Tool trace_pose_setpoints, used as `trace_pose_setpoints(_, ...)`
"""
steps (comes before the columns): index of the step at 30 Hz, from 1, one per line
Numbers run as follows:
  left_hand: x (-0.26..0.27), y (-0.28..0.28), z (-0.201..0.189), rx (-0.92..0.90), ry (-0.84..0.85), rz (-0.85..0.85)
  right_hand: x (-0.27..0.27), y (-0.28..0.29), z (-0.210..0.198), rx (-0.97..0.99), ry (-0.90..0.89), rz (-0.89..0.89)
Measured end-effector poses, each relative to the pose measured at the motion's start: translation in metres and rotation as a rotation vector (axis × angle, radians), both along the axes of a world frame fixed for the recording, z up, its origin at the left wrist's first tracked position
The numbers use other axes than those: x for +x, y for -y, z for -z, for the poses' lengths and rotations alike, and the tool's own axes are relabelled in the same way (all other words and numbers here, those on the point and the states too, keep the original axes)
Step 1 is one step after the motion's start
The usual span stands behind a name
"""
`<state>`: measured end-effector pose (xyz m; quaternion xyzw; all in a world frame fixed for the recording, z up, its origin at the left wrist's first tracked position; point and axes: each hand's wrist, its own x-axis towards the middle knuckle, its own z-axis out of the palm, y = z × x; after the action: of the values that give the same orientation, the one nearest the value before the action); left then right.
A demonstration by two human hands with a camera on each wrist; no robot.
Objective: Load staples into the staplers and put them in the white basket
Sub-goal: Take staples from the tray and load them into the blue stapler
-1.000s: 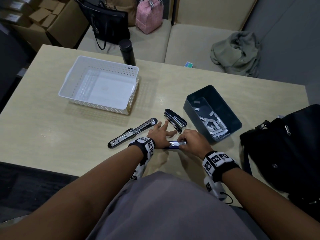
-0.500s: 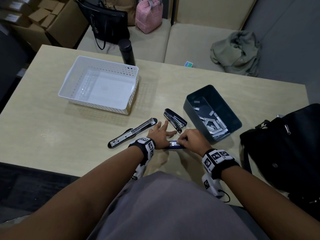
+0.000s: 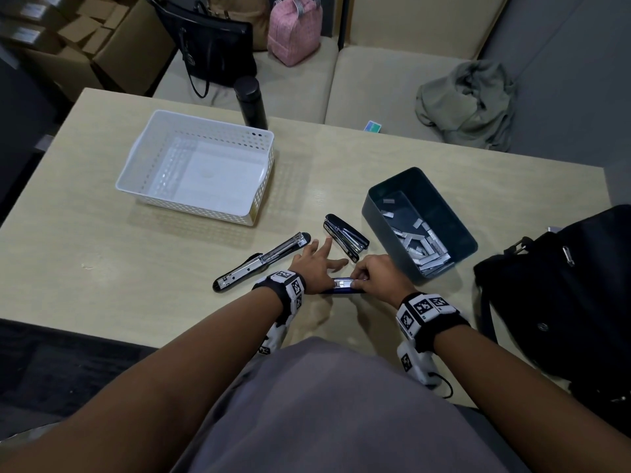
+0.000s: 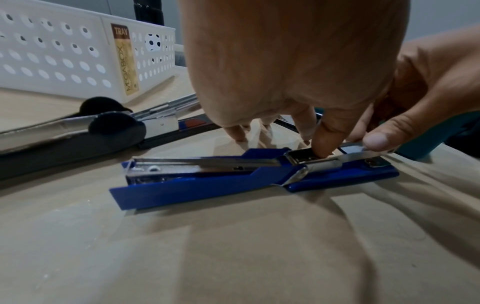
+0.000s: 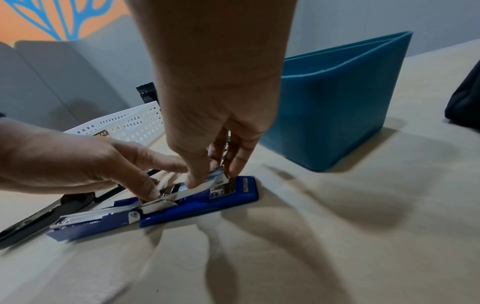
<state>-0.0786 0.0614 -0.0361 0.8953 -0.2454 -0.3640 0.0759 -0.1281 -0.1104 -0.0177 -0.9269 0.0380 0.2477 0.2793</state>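
Basket (image 4: pixel 78 51) sticker reading "TRAY MEGABOX", right-hand fingers (image 5: pixel 194 181) pinching blue stapler (image 4: pixel 233 181) magazine, left-hand fingers (image 3: pixel 327 244) spread.

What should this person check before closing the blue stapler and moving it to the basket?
1. Blue stapler folded open flat on the table: ok.
2. Left hand steadying it, a fingertip pressed on the metal channel: ok.
3. Right hand pinching the metal magazine at the stapler's end: ok.
4. Staple strip fully seated in the channel: cannot tell, fingers cover it.
5. White basket empty, with room: ok.
6. Other two staplers, one open, one closed, loaded: cannot tell.
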Motion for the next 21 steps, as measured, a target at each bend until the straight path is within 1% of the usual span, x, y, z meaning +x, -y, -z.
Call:
trace_pose_setpoints(3, 0.001, -0.002, 0.0, 0.001, 0.009, 0.006, 0.001, 0.005, -0.001, 0.026, -0.022, 0.012)
trace_pose_setpoints(7, -0.001, -0.002, 0.003, -0.009, 0.006, -0.005, 0.002, 0.014, -0.002, 0.153, -0.081, 0.08)
trace_pose_setpoints(12, -0.001, -0.001, 0.006, -0.006, 0.008, 0.008, -0.002, 0.019, -0.001, 0.185, -0.079, 0.058)
trace_pose_setpoints(14, 0.003, -0.005, 0.01, -0.017, -0.013, 0.023, -0.001, 0.019, -0.002, 0.156, -0.058, 0.013)
trace_pose_setpoints(16, 0.008, -0.012, 0.015, -0.044, -0.018, 0.072, -0.001, 0.019, -0.003, 0.108, -0.028, -0.023)
trace_pose_setpoints(18, 0.012, -0.02, 0.016, -0.051, -0.01, 0.128, -0.001, 0.018, -0.006, 0.025, -0.005, -0.088)
trace_pose_setpoints(21, 0.013, -0.034, 0.014, -0.022, 0.067, 0.248, -0.005, 0.016, -0.007, -0.065, 0.04, -0.168)
